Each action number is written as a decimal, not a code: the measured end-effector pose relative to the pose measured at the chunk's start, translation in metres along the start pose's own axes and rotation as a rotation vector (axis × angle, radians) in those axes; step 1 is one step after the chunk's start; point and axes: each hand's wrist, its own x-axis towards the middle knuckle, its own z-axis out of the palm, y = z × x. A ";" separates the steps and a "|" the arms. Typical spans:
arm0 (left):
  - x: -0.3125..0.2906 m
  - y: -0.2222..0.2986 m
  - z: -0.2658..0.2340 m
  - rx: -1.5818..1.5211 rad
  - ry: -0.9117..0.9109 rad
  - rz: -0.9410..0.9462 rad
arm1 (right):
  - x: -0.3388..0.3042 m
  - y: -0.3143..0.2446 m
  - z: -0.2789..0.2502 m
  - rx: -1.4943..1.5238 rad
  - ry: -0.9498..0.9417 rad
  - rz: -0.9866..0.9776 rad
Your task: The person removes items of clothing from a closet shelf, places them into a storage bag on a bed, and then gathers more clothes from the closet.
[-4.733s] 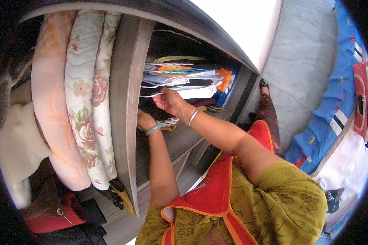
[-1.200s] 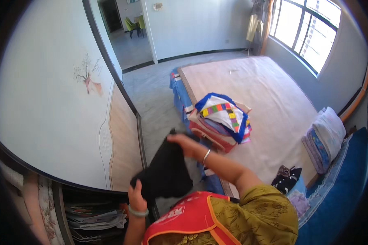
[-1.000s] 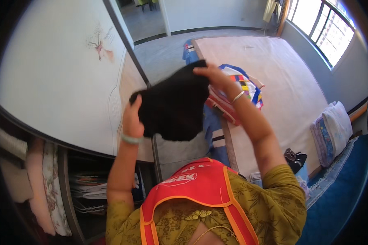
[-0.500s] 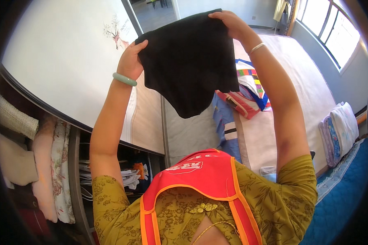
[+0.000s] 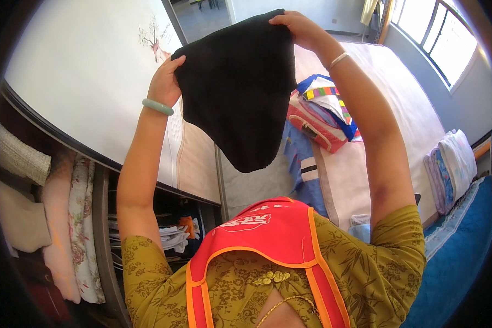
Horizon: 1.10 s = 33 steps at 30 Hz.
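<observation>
A plain black garment hangs stretched out in the air in front of me; its exact kind is hard to make out. My left hand pinches its upper left corner, thumb on the near side. The upper right corner is gripped by my right hand, raised a little higher. From there the cloth drops to a narrow, rounded lower end. Behind it to the right, a red and white bag sits on the bed with folded colourful clothes on top.
To the left stands a wardrobe with a white sliding door; its open shelves hold rolled bedding and clothes. A bed fills the right side, with a blue garment over its edge and folded quilts. A window is beyond.
Both hands have shifted slightly left with the black garment. Its lower end hangs a little lower, and its right side has swung inward, narrowing the shape.
</observation>
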 end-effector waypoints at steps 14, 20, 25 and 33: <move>-0.017 -0.057 0.005 -0.017 -0.074 -0.246 | -0.108 0.029 -0.011 -0.019 0.004 0.243; 0.006 -0.136 0.053 -0.021 -0.199 -0.428 | -0.157 0.076 -0.092 -0.071 0.236 0.292; 0.068 -0.231 0.151 0.064 -0.363 -0.384 | -0.189 0.088 -0.211 -0.090 0.593 0.336; 0.124 -0.282 0.329 -0.059 -0.622 -0.256 | -0.274 -0.022 -0.357 -0.159 0.765 -0.003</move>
